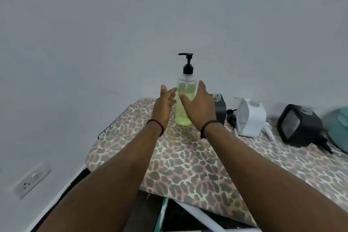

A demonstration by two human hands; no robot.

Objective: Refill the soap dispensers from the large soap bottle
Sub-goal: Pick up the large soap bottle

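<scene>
Both forearms extend over the leopard-print ironing board [188,156]. Left hand [165,103] and right hand [199,105], fingers spread and holding nothing, flank the upright large soap bottle [185,88] near the board's far edge. Three uncapped dispensers [251,117] sit rightward.

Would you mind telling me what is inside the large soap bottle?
Yellow-green liquid soap fills most of the clear large soap bottle, leaving its top empty. The right hand covers part of its lower side.

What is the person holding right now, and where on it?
Nothing yet. Both hands are open on either side of the large soap bottle: the left hand stands apart from it, the right hand is in front of its body, contact unclear.
</scene>
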